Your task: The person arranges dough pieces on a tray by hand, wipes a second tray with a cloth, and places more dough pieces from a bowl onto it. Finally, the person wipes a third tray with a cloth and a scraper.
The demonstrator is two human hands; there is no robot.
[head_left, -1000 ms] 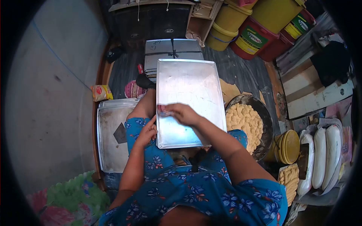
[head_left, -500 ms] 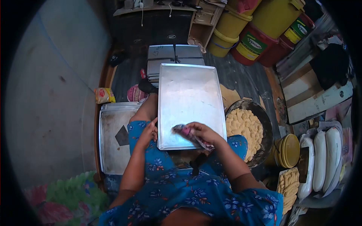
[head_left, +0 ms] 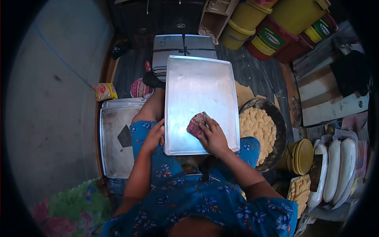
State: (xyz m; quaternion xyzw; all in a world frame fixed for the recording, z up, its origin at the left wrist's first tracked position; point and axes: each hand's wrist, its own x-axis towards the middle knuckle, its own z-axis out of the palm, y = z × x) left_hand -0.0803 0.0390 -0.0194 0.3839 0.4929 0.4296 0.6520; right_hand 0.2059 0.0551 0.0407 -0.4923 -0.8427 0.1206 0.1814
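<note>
A shiny metal baking tray [head_left: 201, 87] rests tilted across my lap, its raised rim facing me. At its left edge, my left hand [head_left: 155, 138] grips the rim with curled fingers, some of them hidden beneath the tray. My right hand [head_left: 213, 137] is closed on a pink and dark patterned cloth [head_left: 196, 124], which lies against the tray's lower middle surface. Directly to the right of the tray sits a large dark round pan [head_left: 282, 136] holding many lumps of pale dough [head_left: 256, 130].
Stacked trays [head_left: 118, 162] lie at my left, with a dark angular scrap on top. A tied tray stack [head_left: 197, 41] is ahead. Yellow buckets [head_left: 246, 15] and red buckets [head_left: 264, 43] stand at back right. A lidded yellow tub [head_left: 302, 158] and white wrapped packages [head_left: 341, 168] sit right.
My right hand has shifted slightly, and the cloth, bunched and blurred before, now sits more upright against the tray. My left hand stays at the edge. The view has tilted a little downward.
</note>
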